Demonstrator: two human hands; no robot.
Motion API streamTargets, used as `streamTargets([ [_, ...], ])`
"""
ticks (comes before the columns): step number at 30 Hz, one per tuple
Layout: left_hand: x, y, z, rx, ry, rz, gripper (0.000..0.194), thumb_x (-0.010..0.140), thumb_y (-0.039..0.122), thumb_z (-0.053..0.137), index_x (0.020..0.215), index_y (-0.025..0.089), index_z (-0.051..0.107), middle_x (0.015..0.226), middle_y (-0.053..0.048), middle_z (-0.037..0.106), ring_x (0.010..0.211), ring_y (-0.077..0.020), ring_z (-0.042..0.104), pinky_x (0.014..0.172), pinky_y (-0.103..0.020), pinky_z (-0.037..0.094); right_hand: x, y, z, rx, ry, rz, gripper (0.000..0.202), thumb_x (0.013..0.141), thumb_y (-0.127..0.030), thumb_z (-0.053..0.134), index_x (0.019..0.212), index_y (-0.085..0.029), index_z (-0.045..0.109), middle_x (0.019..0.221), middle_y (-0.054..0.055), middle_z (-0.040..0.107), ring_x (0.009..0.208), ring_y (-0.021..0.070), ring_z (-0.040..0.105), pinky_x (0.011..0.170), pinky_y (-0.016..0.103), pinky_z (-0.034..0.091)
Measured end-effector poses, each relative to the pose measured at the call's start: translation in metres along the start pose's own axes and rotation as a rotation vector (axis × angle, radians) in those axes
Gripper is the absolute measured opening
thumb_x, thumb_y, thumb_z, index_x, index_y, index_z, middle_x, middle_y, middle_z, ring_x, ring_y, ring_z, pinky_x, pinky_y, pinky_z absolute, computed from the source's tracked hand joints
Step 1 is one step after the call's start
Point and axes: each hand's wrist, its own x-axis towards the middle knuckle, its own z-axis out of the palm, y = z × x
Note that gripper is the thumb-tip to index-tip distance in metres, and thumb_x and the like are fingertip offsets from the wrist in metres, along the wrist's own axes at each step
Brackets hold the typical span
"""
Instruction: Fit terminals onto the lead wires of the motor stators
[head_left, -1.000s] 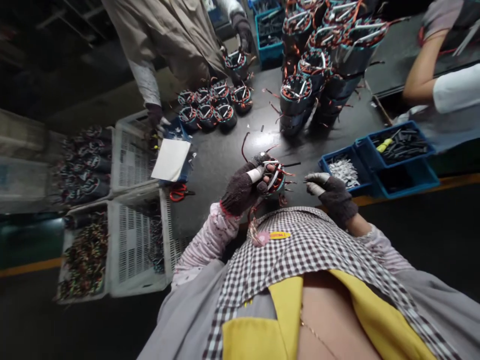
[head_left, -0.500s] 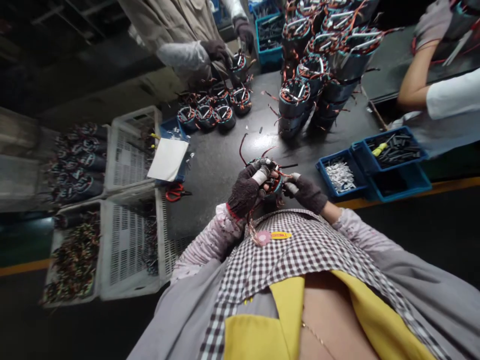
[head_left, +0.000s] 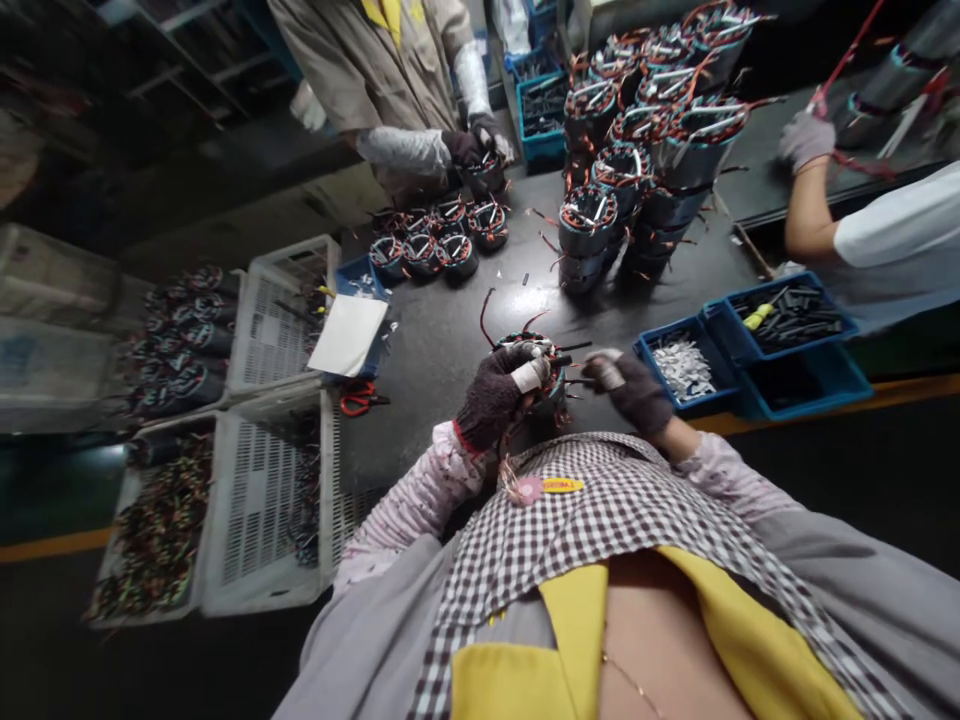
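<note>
A round motor stator (head_left: 553,400) with red and dark wires stands at the table's front edge, close to the checked apron. My left hand (head_left: 499,390), in a dark glove with pale-wrapped fingertips, is closed on the stator's near left rim and wires. Just right of the stator, my right hand (head_left: 628,385) has its fingers pressed together at the end of thin wires; whatever lies between its fingertips is too small to make out. Dark sleeves stick out from the stator toward the right. Copper strands hang below my left hand.
Stacked stators (head_left: 589,235) stand at the back right, smaller ones (head_left: 455,257) at the back left. Blue bins (head_left: 724,385) sit right, red-handled scissors (head_left: 358,398) and white crates (head_left: 262,510) left. A person's gloved hands (head_left: 480,145) work opposite; another person's hand (head_left: 808,140) is far right.
My right hand has moved slightly right, away from the stator. A dark sleeve now shows by my left fingertips. The co-worker's hand at far right has moved down and left. The view has shifted slightly.
</note>
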Motion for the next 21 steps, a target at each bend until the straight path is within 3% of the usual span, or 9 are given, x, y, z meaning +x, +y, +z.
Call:
streamTargets([
  [2, 0.001, 0.005, 0.005, -0.017, -0.016, 0.004, 0.046, 0.067, 0.047, 0.105, 0.088, 0.018, 0.076, 0.076, -0.003, 0.073, 0.052, -0.0087, 0.053, 0.044, -0.019, 0.032, -0.004, -0.026, -0.016, 0.054, 0.101, -0.126, 0.046, 0.105, -0.066, 0.069, 0.120, -0.024, 0.073, 0.098, 0.007, 0.078, 0.081, 0.0183, 0.071, 0.073, 0.032, 0.061],
  [4, 0.003, 0.011, 0.013, -0.011, -0.076, -0.023, 0.045, 0.066, 0.044, 0.105, 0.086, 0.017, 0.075, 0.075, -0.002, 0.072, 0.054, -0.0085, 0.054, 0.046, -0.019, 0.034, -0.008, -0.058, -0.024, 0.101, 0.015, -0.244, 0.048, 0.101, -0.059, 0.080, 0.134, -0.026, 0.072, 0.105, 0.006, 0.079, 0.087, 0.0192, 0.074, 0.080, 0.034, 0.064],
  [6, 0.005, 0.015, 0.018, -0.001, -0.144, -0.074, 0.043, 0.067, 0.041, 0.105, 0.084, 0.016, 0.074, 0.071, 0.000, 0.069, 0.052, -0.0073, 0.051, 0.046, -0.019, 0.034, -0.010, -0.082, -0.024, 0.114, -0.110, -0.320, 0.045, 0.096, -0.054, 0.087, 0.129, -0.026, 0.076, 0.103, 0.005, 0.080, 0.089, 0.0200, 0.075, 0.083, 0.034, 0.066],
  [8, 0.006, 0.017, 0.018, -0.055, -0.136, -0.119, 0.038, 0.072, 0.038, 0.103, 0.086, 0.015, 0.075, 0.069, 0.001, 0.067, 0.049, -0.0053, 0.046, 0.043, -0.017, 0.031, -0.008, -0.086, -0.023, 0.132, -0.091, -0.314, 0.035, 0.098, -0.053, 0.085, 0.117, -0.024, 0.078, 0.098, 0.004, 0.079, 0.085, 0.0191, 0.075, 0.080, 0.033, 0.066],
  [11, 0.004, 0.020, 0.010, -0.302, 0.000, -0.185, 0.022, 0.084, 0.030, 0.094, 0.093, 0.017, 0.078, 0.080, -0.001, 0.074, 0.056, -0.0049, 0.054, 0.043, -0.013, 0.037, -0.002, -0.046, -0.025, 0.181, 0.032, -0.156, 0.035, 0.101, -0.054, 0.080, 0.118, -0.023, 0.077, 0.091, 0.002, 0.077, 0.074, 0.0164, 0.071, 0.070, 0.031, 0.063],
  [14, -0.001, 0.021, 0.005, -0.480, 0.121, -0.159, 0.009, 0.091, 0.021, 0.084, 0.098, 0.024, 0.079, 0.100, -0.003, 0.082, 0.090, -0.0127, 0.076, 0.076, -0.019, 0.065, 0.005, 0.018, -0.022, 0.049, -0.019, 0.040, 0.030, 0.095, -0.046, 0.081, 0.113, -0.021, 0.078, 0.083, 0.002, 0.074, 0.069, 0.0170, 0.067, 0.071, 0.034, 0.061],
  [17, -0.003, 0.017, 0.010, -0.485, 0.198, -0.118, 0.034, 0.088, 0.007, 0.074, 0.112, 0.030, 0.080, 0.111, -0.002, 0.085, 0.120, -0.0198, 0.078, 0.106, -0.033, 0.067, 0.011, 0.061, -0.013, -0.138, -0.092, 0.143, 0.020, 0.090, -0.034, 0.077, 0.103, -0.020, 0.082, 0.086, 0.006, 0.078, 0.078, 0.0223, 0.071, 0.084, 0.040, 0.062],
  [19, -0.002, 0.013, 0.013, -0.487, 0.235, -0.109, 0.047, 0.088, 0.001, 0.065, 0.122, 0.031, 0.079, 0.117, -0.002, 0.086, 0.130, -0.0202, 0.076, 0.116, -0.038, 0.064, 0.014, 0.074, -0.006, -0.181, -0.124, 0.173, 0.019, 0.089, -0.032, 0.074, 0.100, -0.019, 0.083, 0.086, 0.007, 0.079, 0.081, 0.0243, 0.072, 0.086, 0.041, 0.062],
  [21, 0.001, 0.009, 0.013, -0.491, 0.257, -0.110, 0.044, 0.092, 0.000, 0.060, 0.120, 0.029, 0.079, 0.118, -0.002, 0.086, 0.134, -0.0212, 0.074, 0.122, -0.042, 0.061, 0.018, 0.078, -0.002, -0.140, -0.148, 0.204, 0.019, 0.089, -0.034, 0.074, 0.098, -0.019, 0.082, 0.081, 0.006, 0.078, 0.077, 0.0232, 0.071, 0.080, 0.038, 0.061],
])
